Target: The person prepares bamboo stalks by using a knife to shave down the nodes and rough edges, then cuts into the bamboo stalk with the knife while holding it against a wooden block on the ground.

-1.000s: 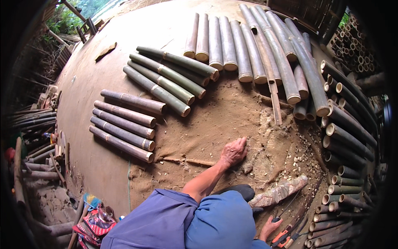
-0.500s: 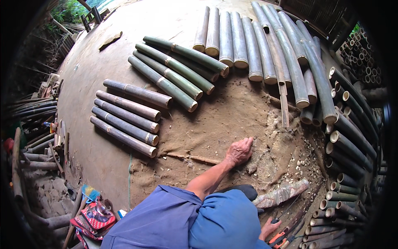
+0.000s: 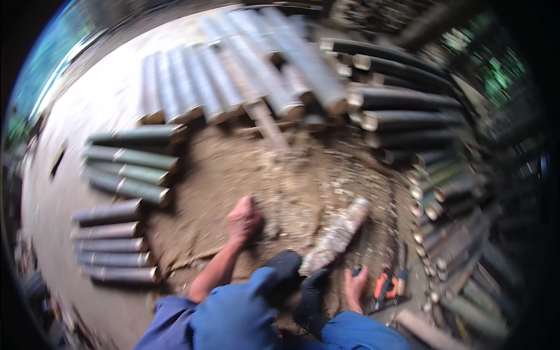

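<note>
A person in blue trousers [image 3: 233, 315] works low over brown sacking [image 3: 201, 192] spread on the ground, ringed by cut bamboo, in a frame blurred by motion. The left hand [image 3: 244, 220] rests on the sacking with its grip curled into a loose fist; whether anything is tucked inside cannot be told. The right hand [image 3: 354, 286] closes its grip around the handle of a dark-handled tool [image 3: 357, 271], whose slim shaft points away from the person, just to the right of a rough, mottled log [image 3: 337, 234]. The log lies at a slant between the two hands, its near end by the person's dark-clad feet [image 3: 286, 265]. Orange-and-black tools [image 3: 385, 286] lie near the right hand, on its outer side. Pale chips [image 3: 341, 188] litter the ground beyond the log. At left lie five purplish-brown bamboo lengths [image 3: 111, 259], with green bamboo lengths [image 3: 125, 172] above them. Greyish bamboo poles [image 3: 184, 81] fan across the far side, a split bamboo strip [image 3: 268, 125] jutting from among them, and dark bamboo poles [image 3: 414, 119] crowd the right.
</note>
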A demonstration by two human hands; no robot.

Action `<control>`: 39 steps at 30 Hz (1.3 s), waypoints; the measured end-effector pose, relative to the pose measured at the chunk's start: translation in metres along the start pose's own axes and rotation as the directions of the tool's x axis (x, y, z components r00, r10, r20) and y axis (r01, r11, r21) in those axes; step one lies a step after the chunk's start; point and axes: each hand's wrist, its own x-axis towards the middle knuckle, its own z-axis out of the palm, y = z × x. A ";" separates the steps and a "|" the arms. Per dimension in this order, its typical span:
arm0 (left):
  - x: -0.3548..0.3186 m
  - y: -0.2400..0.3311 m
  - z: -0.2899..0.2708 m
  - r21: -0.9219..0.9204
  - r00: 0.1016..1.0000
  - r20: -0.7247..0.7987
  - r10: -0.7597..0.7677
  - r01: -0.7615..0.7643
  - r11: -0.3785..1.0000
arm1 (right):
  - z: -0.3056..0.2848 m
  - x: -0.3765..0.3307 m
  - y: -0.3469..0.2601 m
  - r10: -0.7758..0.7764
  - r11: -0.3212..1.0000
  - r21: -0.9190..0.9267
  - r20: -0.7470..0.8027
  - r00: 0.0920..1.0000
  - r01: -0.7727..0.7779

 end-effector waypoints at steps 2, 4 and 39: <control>-0.008 0.006 -0.010 -0.001 0.995 0.008 -0.100 0.100 0.995 | -0.003 0.004 -0.017 0.083 0.987 0.131 0.050 0.995 -0.089; -0.008 0.003 -0.001 0.077 0.993 0.043 -0.112 0.109 0.991 | 0.006 0.002 -0.011 0.029 0.989 0.144 -0.100 0.995 -0.014; -0.010 -0.031 0.028 0.208 0.994 0.101 0.038 -0.059 0.976 | -0.286 0.202 0.219 0.239 0.791 -0.307 -0.641 0.729 -0.529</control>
